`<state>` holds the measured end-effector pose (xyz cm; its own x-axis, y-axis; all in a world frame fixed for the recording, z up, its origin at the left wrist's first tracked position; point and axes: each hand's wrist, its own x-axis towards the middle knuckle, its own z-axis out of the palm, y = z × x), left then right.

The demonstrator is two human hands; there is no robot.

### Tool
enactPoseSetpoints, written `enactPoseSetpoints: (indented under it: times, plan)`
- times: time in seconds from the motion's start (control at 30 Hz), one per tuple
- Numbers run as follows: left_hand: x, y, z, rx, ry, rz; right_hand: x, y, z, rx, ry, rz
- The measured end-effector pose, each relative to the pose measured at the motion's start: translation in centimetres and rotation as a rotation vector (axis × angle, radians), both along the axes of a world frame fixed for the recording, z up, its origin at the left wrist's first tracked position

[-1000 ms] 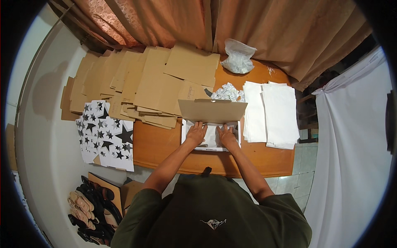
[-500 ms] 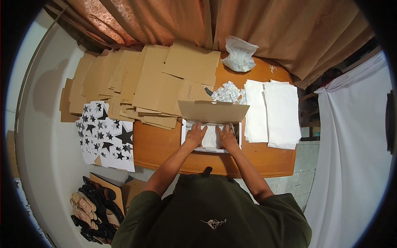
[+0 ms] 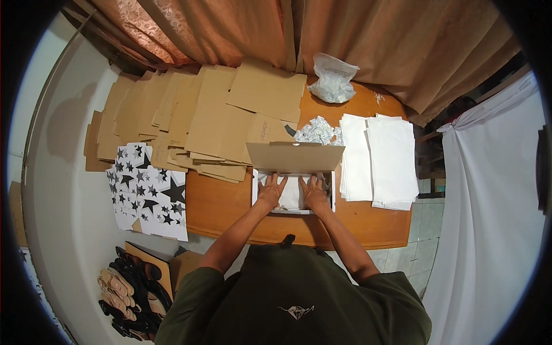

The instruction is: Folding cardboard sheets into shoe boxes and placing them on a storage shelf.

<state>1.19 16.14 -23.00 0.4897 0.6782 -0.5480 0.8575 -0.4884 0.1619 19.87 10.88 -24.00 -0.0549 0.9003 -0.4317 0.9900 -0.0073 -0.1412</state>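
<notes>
An opened cardboard box (image 3: 294, 212), white outside with a brown lid (image 3: 296, 157) standing up at its far side, sits near the table's front edge. White paper (image 3: 292, 198) lines the inside. My left hand (image 3: 270, 191) lies on the paper in the box's left part, fingers spread. In the right part, my right hand (image 3: 314, 192) presses flat on the same paper, its fingers also apart. Neither hand grips anything. A small dark patch shows beside the right hand at the box's right wall; what it is I cannot make out.
Flattened brown cardboard boxes (image 3: 218, 126) cover the table's left and back. Star-patterned white sheets (image 3: 146, 192) lie front left. Behind the lid are small silvery packets (image 3: 316, 131) and a plastic bag (image 3: 333, 80). White paper stacks (image 3: 392, 161) lie right; shoes (image 3: 135, 287) stand lower left.
Both hands stay in the box, with the fingers shifted slightly over the paper. The right hand's fingers are more spread. The whole view has tilted a little.
</notes>
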Motion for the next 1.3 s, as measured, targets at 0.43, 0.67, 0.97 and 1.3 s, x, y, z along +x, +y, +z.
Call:
enactPoseSetpoints:
  times: [0.43, 0.67, 0.97, 1.3]
  plan:
    - [-5.0, -2.1, -1.0, -0.005, -0.098, 0.242, -2.0, 3.2, 1.5, -0.224, 0.148, 0.189]
    - [-3.6, -1.3, -1.2, -0.023, -0.137, 0.237, -1.2, 2.6, -2.9, -0.158, 0.066, 0.124]
    - [-4.8, -1.2, -0.5, -0.044, -0.158, 0.158, -2.1, 3.2, -0.7, -0.356, -0.010, 0.145]
    - [-5.3, -2.9, 0.8, -0.276, -0.466, 0.303, -3.4, -0.2, 3.4, -0.208, 0.239, 0.116]
